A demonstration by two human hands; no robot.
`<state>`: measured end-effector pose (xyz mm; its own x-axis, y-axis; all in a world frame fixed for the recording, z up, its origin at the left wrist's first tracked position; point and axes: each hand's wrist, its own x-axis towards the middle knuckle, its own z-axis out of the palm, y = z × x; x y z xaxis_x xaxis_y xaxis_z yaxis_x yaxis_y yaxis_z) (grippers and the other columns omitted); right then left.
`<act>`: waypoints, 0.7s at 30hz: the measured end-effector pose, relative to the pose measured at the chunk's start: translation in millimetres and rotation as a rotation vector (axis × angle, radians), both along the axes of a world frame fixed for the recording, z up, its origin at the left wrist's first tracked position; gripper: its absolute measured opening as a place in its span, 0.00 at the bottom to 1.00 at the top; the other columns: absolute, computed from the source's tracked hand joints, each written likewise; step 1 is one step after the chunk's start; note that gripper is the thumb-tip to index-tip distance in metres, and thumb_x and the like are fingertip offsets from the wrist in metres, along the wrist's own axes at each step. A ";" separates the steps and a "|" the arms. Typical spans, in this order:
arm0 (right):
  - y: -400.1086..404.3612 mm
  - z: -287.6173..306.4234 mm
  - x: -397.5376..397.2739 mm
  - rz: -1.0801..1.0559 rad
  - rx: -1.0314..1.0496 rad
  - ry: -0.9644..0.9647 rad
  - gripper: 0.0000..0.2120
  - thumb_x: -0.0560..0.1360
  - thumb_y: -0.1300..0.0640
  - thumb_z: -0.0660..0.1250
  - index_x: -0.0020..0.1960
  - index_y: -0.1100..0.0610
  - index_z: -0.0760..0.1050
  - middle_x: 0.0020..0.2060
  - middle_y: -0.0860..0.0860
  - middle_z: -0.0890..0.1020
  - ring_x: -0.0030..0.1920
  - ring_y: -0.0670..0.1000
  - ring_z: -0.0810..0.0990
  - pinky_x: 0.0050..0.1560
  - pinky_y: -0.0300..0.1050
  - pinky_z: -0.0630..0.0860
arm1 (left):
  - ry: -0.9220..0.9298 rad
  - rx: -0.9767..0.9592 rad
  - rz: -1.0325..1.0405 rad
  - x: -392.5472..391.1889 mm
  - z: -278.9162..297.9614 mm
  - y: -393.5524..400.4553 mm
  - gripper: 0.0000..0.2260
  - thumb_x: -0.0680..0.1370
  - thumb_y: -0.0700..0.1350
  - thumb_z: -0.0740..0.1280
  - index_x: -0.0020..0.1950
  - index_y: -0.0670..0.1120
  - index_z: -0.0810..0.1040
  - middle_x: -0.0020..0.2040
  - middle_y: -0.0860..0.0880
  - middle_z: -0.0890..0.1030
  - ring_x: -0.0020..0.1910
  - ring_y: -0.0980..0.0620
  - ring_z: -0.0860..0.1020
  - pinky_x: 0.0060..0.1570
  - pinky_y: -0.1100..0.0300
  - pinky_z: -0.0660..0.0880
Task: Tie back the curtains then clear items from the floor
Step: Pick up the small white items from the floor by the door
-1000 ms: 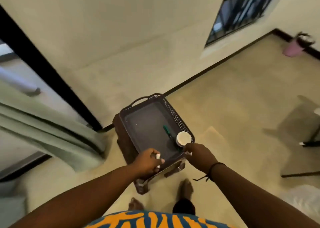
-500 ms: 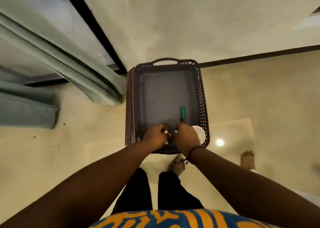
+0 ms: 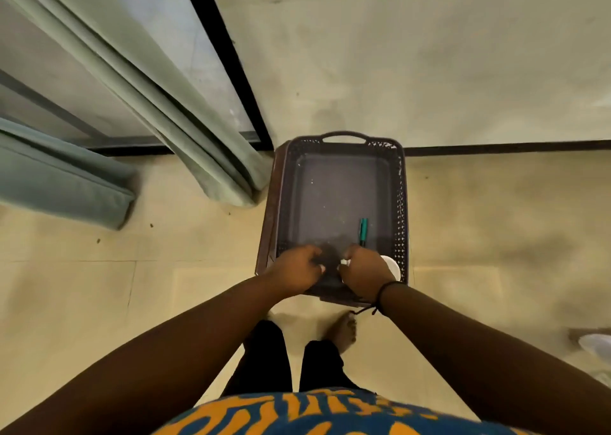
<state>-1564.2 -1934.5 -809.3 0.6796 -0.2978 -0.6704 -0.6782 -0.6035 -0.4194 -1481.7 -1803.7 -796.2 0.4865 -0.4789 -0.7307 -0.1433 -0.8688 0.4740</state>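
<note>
A dark perforated basket [image 3: 401, 203] with a loop handle at its far end stands by the wall, on top of something brown [image 3: 266, 233] that shows along its left side. Inside it lie a green pen [image 3: 363, 231] and a white round lid [image 3: 391, 266]. My left hand [image 3: 296, 271] and my right hand [image 3: 363, 274] are both closed at the basket's near rim, a little apart. A small white piece shows at my right fingertips. The green curtain [image 3: 185, 130] hangs loose to the floor just left of the basket.
A teal cushion [image 3: 66, 183] lies on the floor at the left, below the glass door with its black frame [image 3: 231, 61]. My bare feet stand just behind the basket. A white object [image 3: 596, 345] sits at the right edge. A dark skirting strip [image 3: 506, 145] runs along the wall.
The basket has gone from tilted in my hands out in the room to level beside the wall and curtain. My hands have drawn slightly apart at its near rim.
</note>
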 end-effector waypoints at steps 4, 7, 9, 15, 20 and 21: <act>2.7 14.9 8.9 0.132 -0.037 -0.017 0.12 0.78 0.56 0.60 0.58 0.62 0.72 0.55 0.61 0.80 0.56 0.62 0.78 0.55 0.50 0.75 | -0.127 0.001 0.064 12.5 25.9 40.0 0.18 0.76 0.51 0.65 0.66 0.52 0.72 0.63 0.49 0.77 0.59 0.49 0.77 0.59 0.54 0.75; 15.8 25.1 27.3 0.293 -0.134 -0.021 0.15 0.78 0.56 0.58 0.62 0.60 0.68 0.58 0.60 0.77 0.58 0.61 0.77 0.57 0.53 0.75 | -0.213 0.030 0.050 23.4 41.0 78.6 0.15 0.77 0.49 0.64 0.64 0.51 0.74 0.63 0.50 0.76 0.59 0.48 0.76 0.59 0.55 0.73; 30.8 35.0 44.0 0.409 -0.201 -0.050 0.19 0.77 0.53 0.60 0.66 0.57 0.65 0.61 0.59 0.74 0.61 0.60 0.74 0.60 0.55 0.74 | -0.261 0.056 0.057 31.3 46.5 110.3 0.17 0.78 0.50 0.63 0.66 0.51 0.72 0.66 0.50 0.73 0.63 0.49 0.74 0.62 0.56 0.71; 105.2 61.5 108.8 0.660 -0.326 -0.075 0.25 0.76 0.51 0.60 0.71 0.56 0.61 0.66 0.58 0.69 0.69 0.60 0.64 0.64 0.55 0.70 | -0.297 0.099 0.182 58.6 52.0 208.1 0.19 0.79 0.54 0.62 0.69 0.51 0.69 0.69 0.51 0.70 0.59 0.49 0.76 0.60 0.57 0.71; 204.6 77.3 168.2 0.856 -0.434 -0.119 0.24 0.75 0.50 0.60 0.68 0.55 0.63 0.63 0.57 0.71 0.66 0.59 0.67 0.62 0.55 0.69 | -0.306 0.108 0.232 94.9 46.8 304.1 0.21 0.78 0.55 0.61 0.70 0.51 0.67 0.69 0.50 0.69 0.64 0.48 0.73 0.62 0.52 0.71; 227.9 78.9 180.3 0.882 -0.446 -0.111 0.24 0.74 0.49 0.60 0.68 0.55 0.63 0.63 0.56 0.71 0.65 0.59 0.67 0.62 0.54 0.69 | -0.315 0.109 0.236 104.3 47.1 326.3 0.22 0.78 0.55 0.61 0.71 0.51 0.66 0.70 0.50 0.68 0.65 0.47 0.72 0.63 0.52 0.70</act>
<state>-1383.9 -1706.5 -730.4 0.8311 0.1350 -0.5394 0.1186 -0.9908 -0.0652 -1377.4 -1477.4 -749.2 0.7816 -0.2554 -0.5691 -0.0575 -0.9380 0.3419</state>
